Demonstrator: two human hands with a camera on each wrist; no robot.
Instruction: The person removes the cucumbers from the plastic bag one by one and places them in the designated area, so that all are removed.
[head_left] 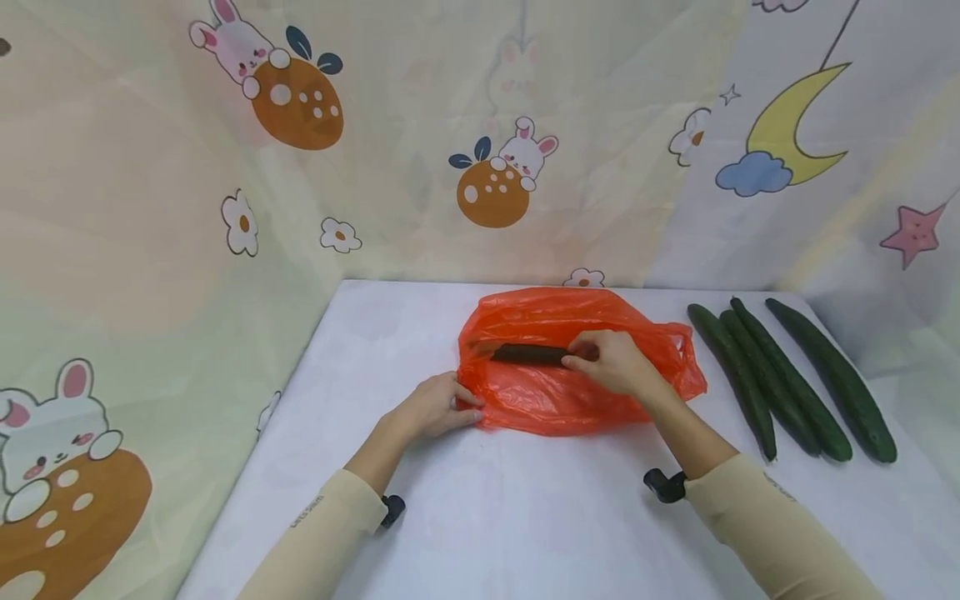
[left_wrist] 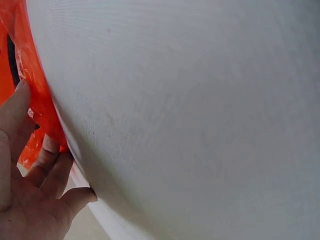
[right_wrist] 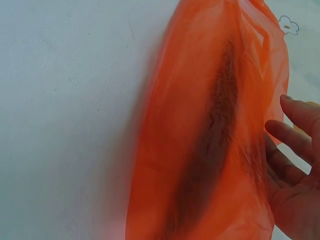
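A thin red-orange plastic bag (head_left: pixel 547 408) lies on the table, its opening spread. In that opening sits a dark green cucumber (head_left: pixel 525 355), its left end going under the film. My right hand (head_left: pixel 611 360) pinches the cucumber near its right end with thumb and fingers. At the bag's lower left edge, my left hand (head_left: pixel 442 404) grips the film; in the left wrist view its fingers (left_wrist: pixel 47 150) lie at the red rim. Through the film in the right wrist view, a long dark cucumber shape (right_wrist: pixel 210 135) shows beside the right hand (right_wrist: pixel 295 160).
Several cucumbers (head_left: pixel 836 379) lie side by side on the right of the white table (head_left: pixel 525 508). Behind and at the sides hangs a cloth (head_left: pixel 405 167) printed with rabbits, flowers and a moon. Black wrist cameras (head_left: pixel 666 485) sit under both cuffs.
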